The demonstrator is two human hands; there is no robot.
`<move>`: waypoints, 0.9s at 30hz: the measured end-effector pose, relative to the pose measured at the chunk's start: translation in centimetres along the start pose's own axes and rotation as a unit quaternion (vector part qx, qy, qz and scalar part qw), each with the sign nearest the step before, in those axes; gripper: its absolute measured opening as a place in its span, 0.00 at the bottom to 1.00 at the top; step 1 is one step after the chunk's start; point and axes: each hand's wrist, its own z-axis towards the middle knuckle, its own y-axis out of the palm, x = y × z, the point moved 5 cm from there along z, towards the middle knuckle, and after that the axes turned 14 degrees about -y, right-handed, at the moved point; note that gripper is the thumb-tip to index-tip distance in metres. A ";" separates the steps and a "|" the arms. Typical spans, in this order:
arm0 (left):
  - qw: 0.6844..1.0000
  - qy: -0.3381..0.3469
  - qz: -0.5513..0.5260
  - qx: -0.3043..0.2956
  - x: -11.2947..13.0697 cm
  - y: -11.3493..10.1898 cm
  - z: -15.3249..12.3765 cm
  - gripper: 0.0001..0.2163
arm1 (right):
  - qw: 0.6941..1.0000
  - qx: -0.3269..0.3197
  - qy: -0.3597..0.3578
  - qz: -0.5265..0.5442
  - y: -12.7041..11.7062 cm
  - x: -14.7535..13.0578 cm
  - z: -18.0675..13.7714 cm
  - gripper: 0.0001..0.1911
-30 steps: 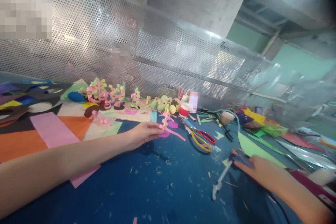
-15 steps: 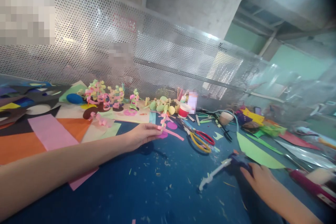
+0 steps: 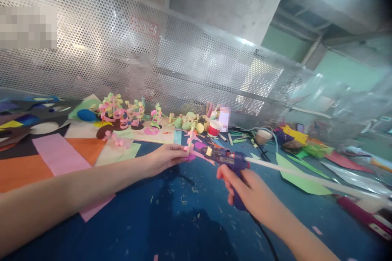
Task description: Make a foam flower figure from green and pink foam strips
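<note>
Over a blue table (image 3: 122, 236), a dark blue glue gun (image 3: 228, 159) is sitting in a person's right hand (image 3: 249, 187), whose fingers are curling around its handle while its front is pointing toward the left hand (image 3: 163, 159). That hand is pinching a small pink-and-green paper piece (image 3: 190, 143), which is standing upright at its fingertips.

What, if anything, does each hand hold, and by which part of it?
The left hand pinches the paper figure at its lower end; the right hand grips the glue gun by its handle.
</note>
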 end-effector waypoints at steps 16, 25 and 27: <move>1.000 -0.004 -0.012 -0.009 -0.3 -0.2 0.5 0.09 | 0.990 -0.015 -0.037 -0.134 1.3 -0.3 1.3 0.21; 1.000 -0.007 -0.007 -0.012 -0.1 0.3 0.0 0.09 | 0.990 -0.016 -0.023 -0.140 1.1 -0.4 1.2 0.21; 1.000 -0.007 -0.007 -0.011 0.0 0.4 -0.1 0.09 | 0.990 -0.024 -0.020 -0.138 1.1 -0.5 1.1 0.21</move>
